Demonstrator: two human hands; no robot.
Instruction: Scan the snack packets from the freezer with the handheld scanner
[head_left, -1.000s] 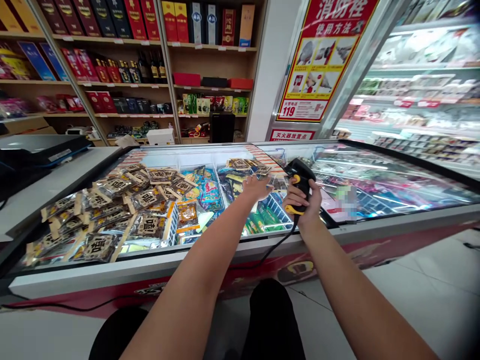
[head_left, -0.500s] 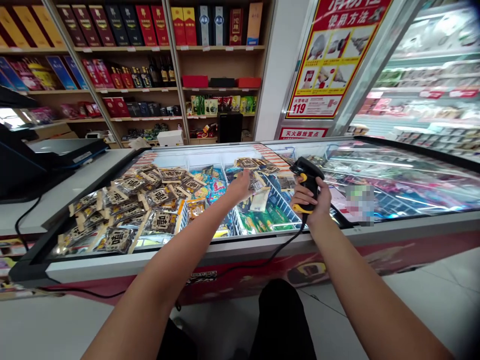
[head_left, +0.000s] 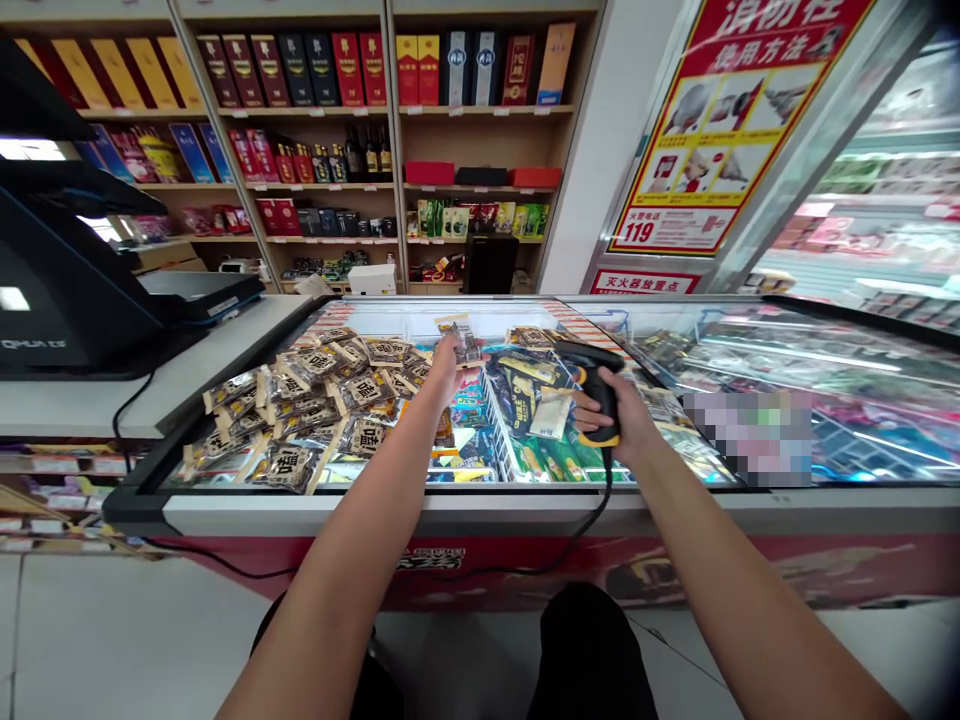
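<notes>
My left hand (head_left: 444, 362) is closed on a small snack packet (head_left: 466, 342) with a tan edge and dark contents, held above the chest freezer's glass top. A large pile of similar snack packets (head_left: 300, 390) lies on the glass to its left. My right hand (head_left: 626, 410) is wrapped round the grip of a black and yellow barcode scanner (head_left: 600, 385), its head pointing left. From the handle a black cable (head_left: 592, 520) hangs over the freezer's front edge. Under and left of the scanner, a few more packets (head_left: 532, 338) lie on the glass.
The chest freezer (head_left: 300, 510) spans the view, with wire baskets of frozen goods inside. At left stands a counter (head_left: 67, 400) with a dark checkout machine (head_left: 60, 270). Shelves (head_left: 315, 110) of boxed bottles line the back, and a red poster (head_left: 739, 130) hangs at right.
My left hand has moved left and lifted a snack packet from near the smaller group. My right hand still holds the scanner, now turned more to the left. The view has shifted left.
</notes>
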